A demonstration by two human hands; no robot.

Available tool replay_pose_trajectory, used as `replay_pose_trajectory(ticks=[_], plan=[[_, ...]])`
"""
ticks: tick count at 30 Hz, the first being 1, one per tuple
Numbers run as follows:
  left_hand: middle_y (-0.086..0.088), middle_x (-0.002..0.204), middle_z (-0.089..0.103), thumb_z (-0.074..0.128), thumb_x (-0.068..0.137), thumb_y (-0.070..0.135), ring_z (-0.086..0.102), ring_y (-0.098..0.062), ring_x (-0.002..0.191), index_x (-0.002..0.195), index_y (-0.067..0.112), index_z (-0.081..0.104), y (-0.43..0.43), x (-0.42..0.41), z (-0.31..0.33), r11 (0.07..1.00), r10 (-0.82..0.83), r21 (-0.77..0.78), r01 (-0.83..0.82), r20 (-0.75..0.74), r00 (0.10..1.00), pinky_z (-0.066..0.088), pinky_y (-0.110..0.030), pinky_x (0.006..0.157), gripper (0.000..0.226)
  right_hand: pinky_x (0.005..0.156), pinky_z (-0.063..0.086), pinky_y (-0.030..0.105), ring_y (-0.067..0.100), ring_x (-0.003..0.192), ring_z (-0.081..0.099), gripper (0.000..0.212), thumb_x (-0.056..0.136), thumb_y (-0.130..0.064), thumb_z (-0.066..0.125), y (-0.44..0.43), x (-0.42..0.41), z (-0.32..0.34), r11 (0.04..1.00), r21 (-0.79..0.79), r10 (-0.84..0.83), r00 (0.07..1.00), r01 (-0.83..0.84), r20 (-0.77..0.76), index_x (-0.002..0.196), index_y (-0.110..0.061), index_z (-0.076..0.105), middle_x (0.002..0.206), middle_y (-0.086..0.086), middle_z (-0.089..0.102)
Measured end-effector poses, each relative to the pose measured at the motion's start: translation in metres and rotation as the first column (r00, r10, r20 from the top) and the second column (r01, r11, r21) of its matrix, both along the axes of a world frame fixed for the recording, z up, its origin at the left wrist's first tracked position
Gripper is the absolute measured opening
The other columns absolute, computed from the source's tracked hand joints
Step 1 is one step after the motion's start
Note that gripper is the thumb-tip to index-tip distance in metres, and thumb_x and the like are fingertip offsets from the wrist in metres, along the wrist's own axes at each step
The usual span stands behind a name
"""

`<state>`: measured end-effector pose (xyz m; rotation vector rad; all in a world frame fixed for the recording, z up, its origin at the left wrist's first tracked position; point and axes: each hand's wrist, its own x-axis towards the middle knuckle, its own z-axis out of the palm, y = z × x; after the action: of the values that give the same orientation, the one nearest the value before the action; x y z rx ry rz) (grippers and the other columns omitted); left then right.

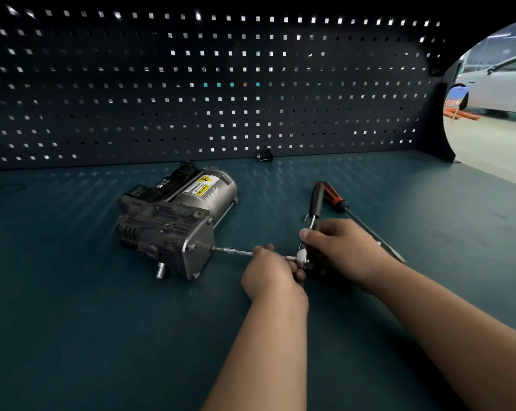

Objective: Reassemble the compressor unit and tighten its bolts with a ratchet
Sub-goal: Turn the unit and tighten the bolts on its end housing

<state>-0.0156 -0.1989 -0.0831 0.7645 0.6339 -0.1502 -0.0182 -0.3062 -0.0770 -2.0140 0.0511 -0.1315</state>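
Observation:
The compressor unit [173,221] lies on its side on the teal bench [102,336], its silver end plate [198,247] facing right. A ratchet [314,209] with a long extension bar [233,251] reaches from the right to a bolt [212,248] on that plate. My left hand [273,271] is closed around the extension bar near the ratchet head [302,258]. My right hand [339,247] grips the ratchet handle just above the head; the black grip end sticks up beyond my fingers.
A red-and-black screwdriver [348,209] lies right of the ratchet, its shaft passing behind my right hand. A small dark part [265,155] sits at the foot of the pegboard [221,84]. The bench's right edge opens to a workshop floor with a white car [502,84].

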Motion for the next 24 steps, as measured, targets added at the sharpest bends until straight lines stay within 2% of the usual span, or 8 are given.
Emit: replay_pose_trajectory(ticks=[3, 6, 8, 10, 14, 17, 20, 24], plan=[[-0.005, 0.047, 0.056, 0.041, 0.098, 0.019, 0.056, -0.013, 0.039, 0.082, 0.015, 0.056, 0.003, 0.002, -0.005, 1.000, 0.027, -0.013, -0.027, -0.002, 1.000, 0.032, -0.015, 0.038, 0.022, 0.067, 0.046, 0.015, 0.001, 0.070, 0.060, 0.011, 0.082, -0.023, 0.071, -0.001, -0.019, 0.009, 0.914, -0.394, 0.250, 0.902, -0.099, 0.353, 0.076, -0.026, 0.062, 0.075, -0.008, 0.066], [-0.015, 0.085, 0.061, 0.042, 0.099, 0.013, 0.061, -0.025, 0.080, 0.071, 0.015, 0.049, 0.005, 0.007, -0.010, 0.998, 0.066, -0.013, -0.065, 0.039, 0.997, 0.047, -0.033, 0.066, 0.029, 0.069, 0.043, 0.014, 0.002, 0.078, 0.056, 0.009, 0.077, -0.026, 0.069, 0.000, -0.029, 0.010, 0.722, -0.675, 0.498, 0.790, -0.150, 0.357, 0.084, -0.021, 0.066, 0.084, -0.009, 0.061], [-0.016, 0.073, 0.056, 0.046, 0.097, 0.015, 0.057, -0.024, 0.060, 0.069, 0.016, 0.043, 0.004, 0.000, -0.005, 0.997, 0.015, 0.072, -0.016, 0.015, 1.000, 0.047, -0.026, 0.048, 0.028, 0.069, 0.047, 0.019, 0.004, 0.076, 0.060, 0.009, 0.079, -0.025, 0.072, 0.002, -0.027, 0.007, 0.833, -0.540, 0.358, 0.859, -0.118, 0.365, 0.083, -0.018, 0.067, 0.081, -0.009, 0.065], [-0.006, 0.043, 0.042, 0.048, 0.096, 0.019, 0.040, -0.015, 0.029, 0.071, 0.012, 0.044, 0.007, -0.003, 0.000, 0.997, 0.006, 0.077, -0.003, -0.046, 0.999, 0.029, -0.012, 0.031, 0.026, 0.068, 0.052, 0.026, 0.010, 0.069, 0.065, 0.008, 0.083, -0.023, 0.070, 0.005, -0.020, 0.006, 0.971, -0.234, 0.101, 0.965, -0.044, 0.241, 0.080, -0.016, 0.066, 0.075, -0.003, 0.070], [0.005, 0.026, 0.030, 0.043, 0.097, 0.018, 0.025, -0.008, 0.018, 0.068, 0.011, 0.046, 0.014, -0.009, 0.007, 0.982, -0.055, 0.181, 0.058, -0.020, 0.998, 0.023, -0.009, 0.032, 0.030, 0.047, 0.049, 0.029, 0.023, 0.050, 0.060, 0.028, 0.094, -0.021, 0.058, 0.010, -0.004, 0.000, 0.969, 0.243, -0.001, 0.980, 0.051, -0.200, 0.074, -0.002, 0.059, 0.059, 0.012, 0.064], [0.003, 0.036, 0.033, 0.033, 0.096, 0.008, 0.025, -0.008, 0.021, 0.074, 0.012, 0.048, 0.030, -0.007, 0.007, 0.944, -0.224, 0.249, 0.216, 0.004, 0.975, 0.023, -0.010, 0.035, 0.027, 0.041, 0.047, 0.024, 0.019, 0.046, 0.061, 0.027, 0.095, -0.020, 0.056, 0.010, -0.004, 0.000, 0.964, 0.265, 0.040, 0.978, 0.016, -0.205, 0.077, 0.000, 0.058, 0.054, 0.009, 0.064], [0.006, 0.034, 0.033, 0.026, 0.099, 0.010, 0.027, -0.007, 0.024, 0.078, 0.011, 0.048, 0.051, -0.003, 0.005, 0.876, -0.405, 0.280, 0.393, -0.018, 0.914, 0.024, -0.010, 0.035, 0.030, 0.053, 0.055, 0.031, 0.022, 0.053, 0.064, 0.025, 0.094, -0.023, 0.058, 0.008, -0.009, -0.005, 0.991, 0.136, 0.041, 0.990, -0.022, -0.138, 0.077, -0.004, 0.059, 0.060, 0.009, 0.069], [0.007, 0.032, 0.032, 0.022, 0.098, 0.007, 0.029, -0.005, 0.024, 0.073, 0.012, 0.046, 0.056, -0.004, 0.005, 0.856, -0.424, 0.309, 0.415, -0.040, 0.905, 0.026, -0.009, 0.033, 0.035, 0.065, 0.050, 0.026, 0.007, 0.067, 0.062, 0.010, 0.083, -0.026, 0.070, 0.007, -0.027, -0.004, 0.954, -0.292, 0.157, 0.942, -0.067, 0.296, 0.079, -0.022, 0.063, 0.070, -0.007, 0.066]])
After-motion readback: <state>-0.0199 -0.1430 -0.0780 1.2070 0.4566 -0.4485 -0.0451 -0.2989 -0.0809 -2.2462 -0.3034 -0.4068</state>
